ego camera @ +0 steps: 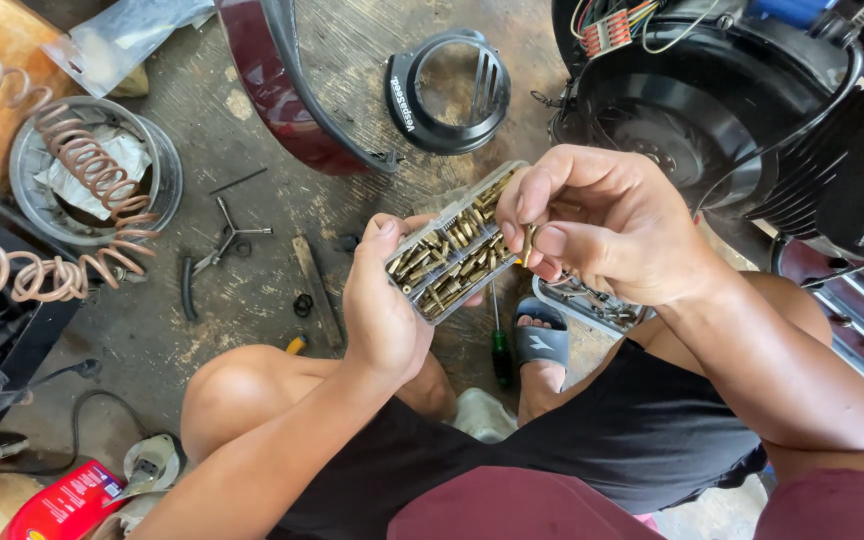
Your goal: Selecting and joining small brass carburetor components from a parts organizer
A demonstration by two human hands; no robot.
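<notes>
My left hand (382,305) holds a small clear plastic box (452,245) from below; the box is full of several small brass parts. My right hand (607,220) hovers over the box's right end, with a small brass piece (529,242) pinched between thumb and fingers. Both hands are above my knees as I squat over a dirty concrete floor.
A black round cover (449,92) and a dark red body panel (287,90) lie ahead. A black engine housing (692,110) with wiring stands at the right. A coiled copper-coloured hose (72,170) crosses a metal bowl at the left. A three-armed wrench (227,238) and a green-handled screwdriver (500,350) lie on the floor.
</notes>
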